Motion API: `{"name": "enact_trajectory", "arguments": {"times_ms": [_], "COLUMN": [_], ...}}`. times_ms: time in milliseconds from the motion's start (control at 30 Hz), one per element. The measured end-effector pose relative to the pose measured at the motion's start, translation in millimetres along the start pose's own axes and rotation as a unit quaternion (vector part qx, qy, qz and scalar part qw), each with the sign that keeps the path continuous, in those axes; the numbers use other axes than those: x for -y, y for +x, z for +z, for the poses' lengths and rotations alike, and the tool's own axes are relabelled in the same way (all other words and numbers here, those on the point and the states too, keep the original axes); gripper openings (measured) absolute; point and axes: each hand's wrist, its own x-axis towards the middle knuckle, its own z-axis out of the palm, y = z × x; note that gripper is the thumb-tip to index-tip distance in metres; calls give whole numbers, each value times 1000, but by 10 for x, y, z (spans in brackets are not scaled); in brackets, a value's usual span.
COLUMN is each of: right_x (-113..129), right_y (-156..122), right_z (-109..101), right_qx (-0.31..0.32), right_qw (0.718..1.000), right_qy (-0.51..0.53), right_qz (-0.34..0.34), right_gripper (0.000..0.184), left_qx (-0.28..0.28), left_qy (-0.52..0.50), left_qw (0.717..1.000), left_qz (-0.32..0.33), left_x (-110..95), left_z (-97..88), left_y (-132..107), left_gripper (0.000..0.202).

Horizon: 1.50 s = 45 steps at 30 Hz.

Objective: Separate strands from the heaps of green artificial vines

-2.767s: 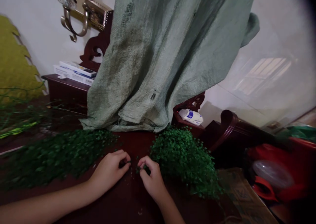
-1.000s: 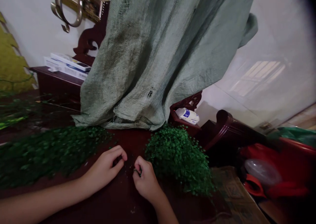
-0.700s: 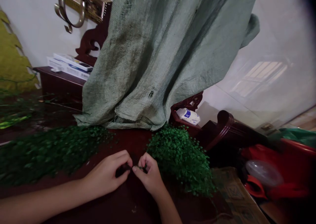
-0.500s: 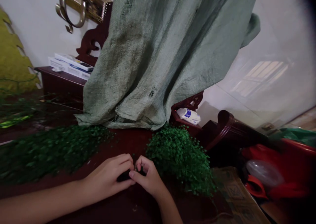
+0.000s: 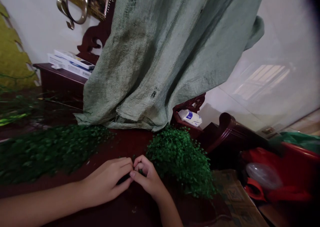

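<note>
Over the dark red wooden surface, my left hand (image 5: 110,177) and my right hand (image 5: 147,178) meet at the fingertips. My left fingers are bent, with the thumb brought toward the index finger. My right thumb and curled fingers pinch together, and a speck of dark green shows between them. What the two hands hold is too small and too hidden to name. Just right of my right hand lies a bushy heap of small-leaved artificial-looking greenery (image 5: 180,160). A longer green leafy pile (image 5: 50,153) stretches out beyond my left forearm.
A pale green woven sack (image 5: 150,60) hangs behind the greenery. White boxes (image 5: 71,65) sit on a dark wooden ledge at left, and a tissue pack (image 5: 190,117) at right. Cardboard (image 5: 232,193) and a red bag (image 5: 287,173) lie at the lower right.
Both hands have shifted slightly left and drawn a little closer together. The fingertips still meet. The view has also moved slightly.
</note>
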Motion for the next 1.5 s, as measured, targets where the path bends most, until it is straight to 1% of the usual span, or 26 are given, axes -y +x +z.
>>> {"name": "enact_trajectory", "arguments": {"times_ms": [167,367,533,733,800,1000,1067,1133,1267,1500], "right_x": [58,53,56,49,37,3,-8,-17,-8,74], "right_y": [4,-3,-22,-3,9,26,27,24,8,-2], "right_z": [0,-7,-18,-17,-20,-31,-30,-27,-30,-44], "right_qx": [1,-9,2,-7,-10,-9,-11,-12,-9,1], "right_qw": [1000,1000,999,995,992,989,989,990,992,993], "right_qy": [-1,5,35,87,111,131,130,129,120,114], "right_qz": [0,-1,6,46,56,68,65,56,48,31], "right_gripper": [22,22,21,20,21,22,21,21,22,19], "left_qx": [44,60,41,-23,-32,-25,-18,-21,-29,-12], "left_qy": [42,70,70,23,12,12,2,-5,-3,29], "left_qw": [998,996,997,999,999,999,999,999,999,999], "left_qz": [-3,4,10,12,15,26,28,28,33,31], "left_x": [0,24,26,18,14,12,21,30,23,-10], "left_z": [-11,-2,5,17,10,-23,-22,-14,-3,-3], "left_y": [11,10,6,0,0,2,1,0,-4,-8], "left_gripper": [21,27,29,25,23,15,9,7,13,27]}}
